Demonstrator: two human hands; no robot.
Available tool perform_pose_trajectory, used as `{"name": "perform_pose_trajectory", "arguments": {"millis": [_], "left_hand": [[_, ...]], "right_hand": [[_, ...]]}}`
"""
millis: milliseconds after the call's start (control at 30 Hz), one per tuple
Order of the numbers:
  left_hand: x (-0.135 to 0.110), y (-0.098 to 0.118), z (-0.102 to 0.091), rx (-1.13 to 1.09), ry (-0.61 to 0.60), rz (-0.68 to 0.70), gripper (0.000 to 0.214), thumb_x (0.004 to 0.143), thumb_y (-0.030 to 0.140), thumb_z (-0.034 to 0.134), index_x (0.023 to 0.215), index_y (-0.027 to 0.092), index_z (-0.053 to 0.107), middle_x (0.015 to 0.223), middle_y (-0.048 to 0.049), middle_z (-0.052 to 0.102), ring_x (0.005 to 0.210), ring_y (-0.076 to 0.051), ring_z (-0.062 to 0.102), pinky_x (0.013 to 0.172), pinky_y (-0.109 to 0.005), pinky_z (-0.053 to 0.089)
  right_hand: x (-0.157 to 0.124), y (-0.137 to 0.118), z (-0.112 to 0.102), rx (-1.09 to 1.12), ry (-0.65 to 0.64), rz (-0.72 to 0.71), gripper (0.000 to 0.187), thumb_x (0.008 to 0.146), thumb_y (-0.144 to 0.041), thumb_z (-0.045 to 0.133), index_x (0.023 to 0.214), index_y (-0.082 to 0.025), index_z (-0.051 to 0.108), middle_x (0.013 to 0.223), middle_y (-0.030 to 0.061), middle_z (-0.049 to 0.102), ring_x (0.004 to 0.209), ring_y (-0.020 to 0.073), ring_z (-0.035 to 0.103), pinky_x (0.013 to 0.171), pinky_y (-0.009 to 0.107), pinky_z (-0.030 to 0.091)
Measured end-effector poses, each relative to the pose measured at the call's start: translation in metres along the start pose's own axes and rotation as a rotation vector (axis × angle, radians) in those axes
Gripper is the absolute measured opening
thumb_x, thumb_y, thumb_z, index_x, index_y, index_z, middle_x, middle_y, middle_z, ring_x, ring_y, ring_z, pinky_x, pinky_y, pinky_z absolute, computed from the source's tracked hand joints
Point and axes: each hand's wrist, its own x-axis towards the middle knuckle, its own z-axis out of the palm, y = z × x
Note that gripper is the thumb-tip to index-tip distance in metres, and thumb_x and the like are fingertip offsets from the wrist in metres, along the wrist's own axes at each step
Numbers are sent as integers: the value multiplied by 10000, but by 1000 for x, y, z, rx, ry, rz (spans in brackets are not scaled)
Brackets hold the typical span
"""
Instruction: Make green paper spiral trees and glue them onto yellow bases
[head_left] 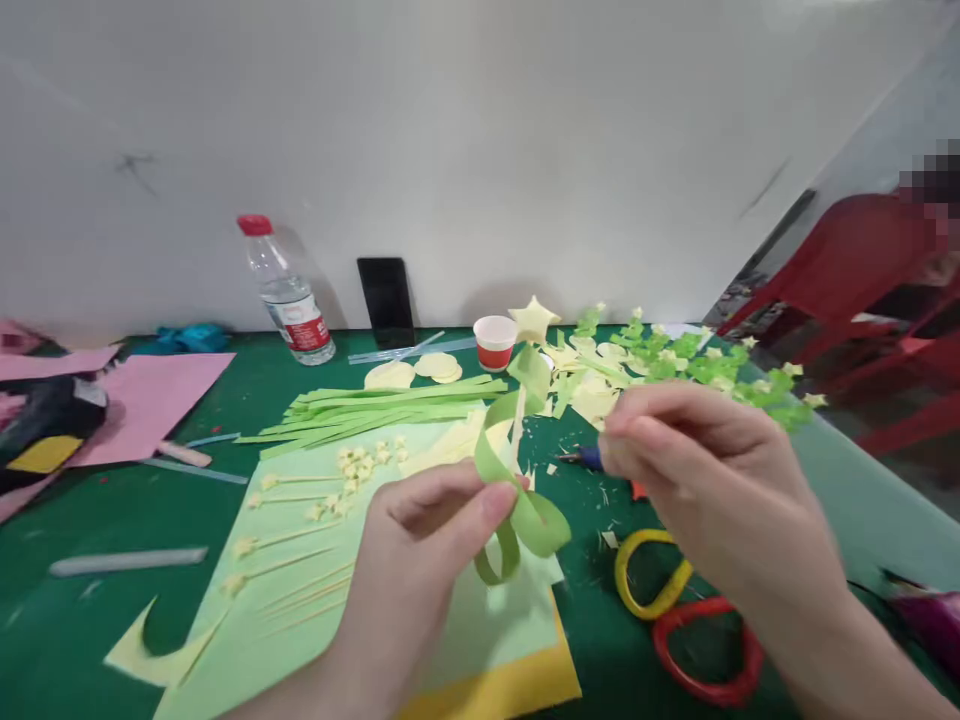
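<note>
My left hand (442,540) pinches a looped light green paper strip (544,525) between thumb and fingers. The strip curls around a thin cream stick (517,430), topped by a puffy cream paper star (534,321). To the right, my right hand (697,470) is closed in a pinch, apart from the strip. Whatever its fingertips hold, if anything, I cannot make out. Just behind them, a dark blue pointed tool (589,458) is partly hidden. Scissors with yellow and red handles (709,690) lie below the right hand.
Green paper strips (375,408) lie behind a pale green sheet (300,560) bearing several small stars on sticks. A water bottle (296,310), phone (386,305) and red-white cup (495,343) stand near the wall. Green leafy paper stems (690,365) lie back right; pink paper (161,395) is left.
</note>
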Motion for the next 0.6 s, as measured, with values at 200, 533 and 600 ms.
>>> {"name": "perform_pose_trajectory", "arguments": {"millis": [200, 533, 600], "left_hand": [[-1, 0, -1, -27, -13, 10, 106, 644, 288, 754, 547, 258, 724, 589, 47, 700, 579, -72, 583, 549, -111, 454], [-3, 0, 0, -45, -1, -23, 155, 644, 257, 741, 502, 219, 693, 547, 34, 662, 573, -100, 605, 549, -152, 484], [-2, 0, 0, -40, 3, -21, 142, 651, 256, 737, 516, 228, 705, 563, 34, 679, 560, -89, 595, 539, -141, 474]], "right_hand": [[0, -9, -5, 340, -195, -2, 147, 854, -300, 543, 716, -247, 540, 529, -58, 462, 504, 63, 491, 573, 182, 464], [1, -3, 2, -466, -57, 9, 145, 758, -163, 585, 623, -201, 621, 450, -43, 425, 392, 63, 320, 361, 216, 243], [2, -3, 1, -349, 78, -3, 173, 806, -209, 566, 662, -231, 658, 490, -34, 471, 416, 70, 353, 376, 208, 285]]}}
